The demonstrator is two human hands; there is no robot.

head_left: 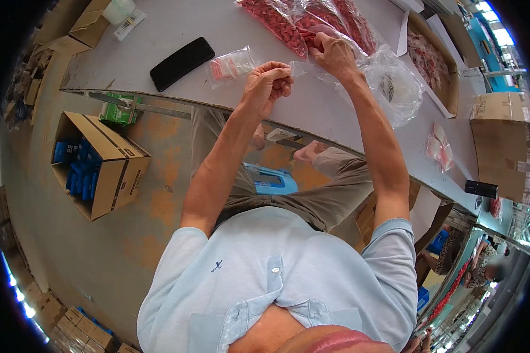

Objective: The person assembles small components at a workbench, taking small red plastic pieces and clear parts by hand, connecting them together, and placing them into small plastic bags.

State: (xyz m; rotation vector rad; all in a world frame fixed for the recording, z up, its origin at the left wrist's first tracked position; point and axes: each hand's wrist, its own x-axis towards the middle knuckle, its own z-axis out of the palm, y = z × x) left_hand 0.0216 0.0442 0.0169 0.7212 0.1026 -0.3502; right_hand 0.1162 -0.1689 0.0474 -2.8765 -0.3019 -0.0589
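My left hand (268, 86) is closed in a pinch above the table's front edge. Its fingertips grip a small clear plastic bag (299, 69) that stretches toward the right. My right hand (335, 55) lies at the mouth of a large clear bag of small red pieces (282, 26), its fingers curled down against them. What those fingertips hold is hidden. Left of my left hand lies a small clear packet with pink-red contents (232, 65). A roll of clear plastic bags (393, 88) sits right of my right forearm.
A black phone (182, 63) lies on the white table (141, 35). An open carton of bagged red pieces (427, 62), another pink packet (439, 147) and a black object (480, 189) are to the right. A carton with blue boxes (121, 176) stands on the floor. Another person (483, 267) sits lower right.
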